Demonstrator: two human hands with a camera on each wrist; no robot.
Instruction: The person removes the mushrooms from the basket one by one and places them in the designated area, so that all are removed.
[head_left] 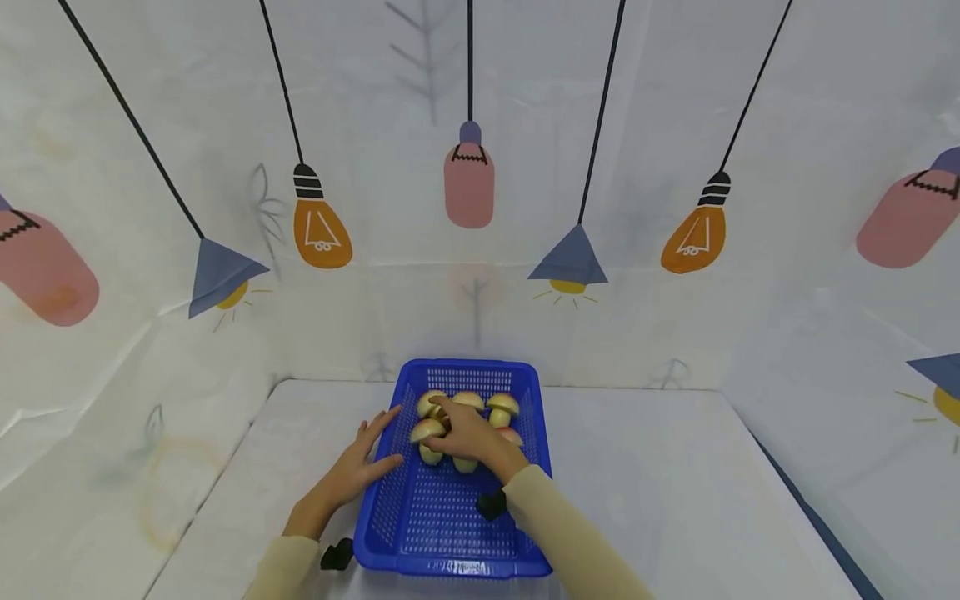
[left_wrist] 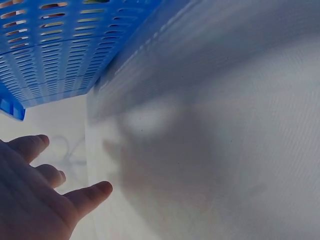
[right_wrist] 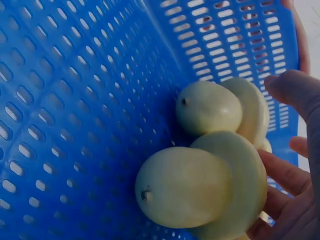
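Several mushrooms with tan caps and thick pale stems sit in the far half of a blue plastic basket (head_left: 360, 546). My right hand (head_left: 476, 433) reaches over them in the head view, thumb and fingers spread about the cap of the left front mushroom (head_left: 427, 428). In the right wrist view, the thumb is at the edge of one mushroom (right_wrist: 210, 107), and the fingers lie by the cap of a nearer mushroom (right_wrist: 185, 187). My left hand (head_left: 352, 467) is at the basket's left rim, fingers spread, holding nothing. Its fingers (left_wrist: 90, 197) extend outside the slotted wall in the left wrist view.
The basket stands on a white-covered table (head_left: 660, 500). A pale sheet printed with hanging lamps (head_left: 468, 187) rises behind and at both sides. Small black objects are at each wrist, one (head_left: 337, 554) by the left sleeve and another (head_left: 491, 504) by the right.
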